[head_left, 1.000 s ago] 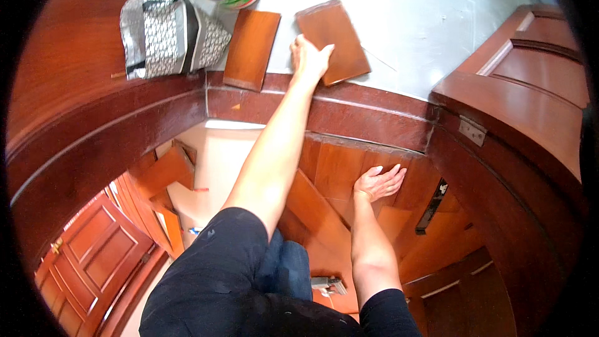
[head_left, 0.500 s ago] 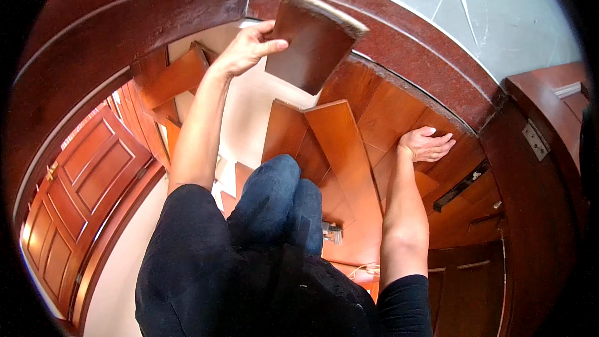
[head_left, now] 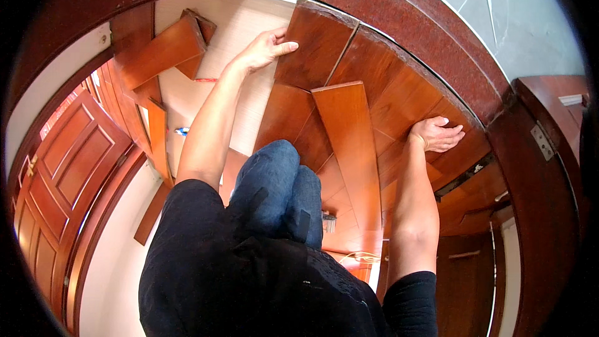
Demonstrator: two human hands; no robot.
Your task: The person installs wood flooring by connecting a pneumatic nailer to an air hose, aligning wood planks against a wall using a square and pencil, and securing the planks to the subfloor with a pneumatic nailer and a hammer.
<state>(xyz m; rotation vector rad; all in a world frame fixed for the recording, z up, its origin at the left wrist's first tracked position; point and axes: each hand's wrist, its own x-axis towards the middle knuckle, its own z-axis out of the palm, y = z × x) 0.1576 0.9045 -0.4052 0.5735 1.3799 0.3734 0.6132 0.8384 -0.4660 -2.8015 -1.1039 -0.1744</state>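
Knees [head_left: 274,171] nearest; beyond, loose plank [head_left: 350,143] lies angled. Right hand [head_left: 435,135] spreads loosely over fitted boards [head_left: 409,100]. Farther, left hand [head_left: 265,53] meets short board [head_left: 317,43] at left edge; whether pinching, I cannot tell. I'd ease board squarely rightward, closing visible seam [head_left: 342,53], far edge parallel to threshold [head_left: 409,36].

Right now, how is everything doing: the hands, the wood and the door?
Left hand: touching the short plank at its left edge.
Short plank: lying down, thin gap on its right.
Right hand: open, resting on the laid planks.
Laid planks: side by side.
Long plank: lying slantwise over other planks.
Stacked planks: crossed, overlapping.
Panelled door: can't tell if shut.
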